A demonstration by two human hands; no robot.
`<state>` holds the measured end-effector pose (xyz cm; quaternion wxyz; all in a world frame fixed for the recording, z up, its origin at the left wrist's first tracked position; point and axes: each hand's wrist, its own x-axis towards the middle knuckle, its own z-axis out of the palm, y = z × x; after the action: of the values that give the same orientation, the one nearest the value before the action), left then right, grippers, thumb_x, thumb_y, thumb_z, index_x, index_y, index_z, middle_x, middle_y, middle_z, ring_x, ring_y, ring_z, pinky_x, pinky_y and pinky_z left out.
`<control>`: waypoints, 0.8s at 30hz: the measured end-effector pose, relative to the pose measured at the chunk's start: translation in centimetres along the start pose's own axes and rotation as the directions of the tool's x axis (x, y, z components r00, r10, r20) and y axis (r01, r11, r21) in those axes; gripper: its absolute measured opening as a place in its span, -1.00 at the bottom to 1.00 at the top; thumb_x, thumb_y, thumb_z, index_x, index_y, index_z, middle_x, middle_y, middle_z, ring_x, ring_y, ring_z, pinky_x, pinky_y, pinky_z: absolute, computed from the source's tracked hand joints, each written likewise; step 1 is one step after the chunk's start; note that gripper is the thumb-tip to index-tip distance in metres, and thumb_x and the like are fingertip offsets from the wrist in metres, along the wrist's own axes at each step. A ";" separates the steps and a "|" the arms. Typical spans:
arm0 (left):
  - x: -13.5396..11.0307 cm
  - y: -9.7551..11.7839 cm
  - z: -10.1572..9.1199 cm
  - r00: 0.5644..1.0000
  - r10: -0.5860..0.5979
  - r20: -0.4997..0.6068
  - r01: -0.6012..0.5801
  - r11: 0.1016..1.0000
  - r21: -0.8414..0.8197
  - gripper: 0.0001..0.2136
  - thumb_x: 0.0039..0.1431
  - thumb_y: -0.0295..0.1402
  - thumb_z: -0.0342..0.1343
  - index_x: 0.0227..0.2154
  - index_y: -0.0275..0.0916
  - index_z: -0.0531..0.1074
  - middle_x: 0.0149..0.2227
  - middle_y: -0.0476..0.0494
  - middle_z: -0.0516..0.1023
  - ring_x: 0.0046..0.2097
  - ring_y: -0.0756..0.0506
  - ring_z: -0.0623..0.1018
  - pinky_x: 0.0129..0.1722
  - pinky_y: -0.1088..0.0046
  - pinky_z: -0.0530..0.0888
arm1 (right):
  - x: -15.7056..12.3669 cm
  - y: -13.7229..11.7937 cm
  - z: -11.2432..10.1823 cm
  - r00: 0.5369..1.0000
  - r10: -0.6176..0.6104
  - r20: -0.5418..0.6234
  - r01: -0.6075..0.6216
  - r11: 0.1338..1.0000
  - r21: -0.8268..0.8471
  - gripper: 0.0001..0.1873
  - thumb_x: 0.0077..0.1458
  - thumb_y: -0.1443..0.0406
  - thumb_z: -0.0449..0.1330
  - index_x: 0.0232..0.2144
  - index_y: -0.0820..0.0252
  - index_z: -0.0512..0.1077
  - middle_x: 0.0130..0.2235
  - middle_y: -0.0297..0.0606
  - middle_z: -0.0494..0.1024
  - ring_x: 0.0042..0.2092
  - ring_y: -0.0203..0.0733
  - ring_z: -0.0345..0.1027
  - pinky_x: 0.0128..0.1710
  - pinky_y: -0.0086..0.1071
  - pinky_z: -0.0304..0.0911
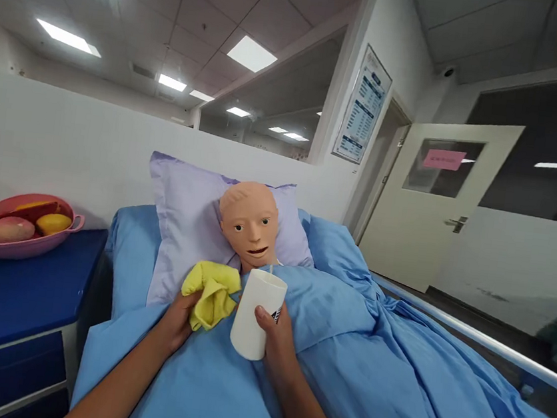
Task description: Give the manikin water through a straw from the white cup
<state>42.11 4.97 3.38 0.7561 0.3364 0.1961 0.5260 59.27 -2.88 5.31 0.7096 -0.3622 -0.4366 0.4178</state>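
Note:
A yellow cloth (215,299) hangs bunched from my left hand (179,322), whose fingers are partly hidden beneath it. My right hand (279,343) is wrapped round a white cup (258,301), thumb across its front. The cup leans a little, and a thin straw-like piece (271,270) shows at its rim. Just beyond both hands lies a manikin's head (249,222) with its mouth slightly open. It rests on a lilac pillow (183,205), and a blue quilt (336,323) covers the body up to the neck.
At the left stands a blue bedside cabinet (28,288) bearing a pink basket (18,243) of fruit. A white partition (90,140) rises behind the bed. A bed rail (485,340) runs along the right side, with an open door (426,232) beyond.

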 end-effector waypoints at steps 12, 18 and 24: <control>-0.4 -0.1 -0.5 0.998 0.038 0.045 -0.038 0.999 0.012 -0.54 -0.04 -0.34 0.36 -0.04 -0.31 0.47 -0.05 -0.28 0.59 -0.06 -0.22 0.59 -0.01 0.28 0.52 | -0.9 -1.1 0.6 0.998 0.063 0.008 -0.063 0.998 -0.020 -0.29 -0.16 0.02 0.42 0.02 0.13 0.36 -0.24 -0.19 0.57 -0.29 -0.09 0.47 -0.34 -0.29 0.41; -0.2 0.0 -0.7 0.999 0.014 0.049 -0.013 1.000 -0.016 -0.57 -0.05 -0.36 0.36 -0.07 -0.32 0.49 -0.07 -0.27 0.61 -0.03 -0.23 0.58 0.04 0.26 0.50 | -1.2 -1.7 1.2 0.997 0.078 0.025 -0.079 0.997 0.015 -0.24 -0.13 0.04 0.40 0.09 0.14 0.30 -0.21 -0.14 0.59 -0.27 -0.02 0.50 -0.32 -0.23 0.44; 0.1 -0.3 -0.9 0.999 0.010 0.042 -0.008 0.999 -0.046 -0.54 -0.06 -0.37 0.35 -0.04 -0.33 0.47 -0.05 -0.28 0.60 0.00 -0.25 0.57 0.08 0.24 0.47 | -0.8 -1.3 0.7 0.997 0.072 0.026 -0.072 0.997 0.012 -0.26 -0.13 0.04 0.41 0.07 0.12 0.31 -0.23 -0.19 0.58 -0.29 -0.08 0.48 -0.35 -0.29 0.42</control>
<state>41.78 5.31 2.51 0.7651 0.3307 0.1665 0.5268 58.73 -4.00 6.47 0.6907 -0.3680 -0.4297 0.4505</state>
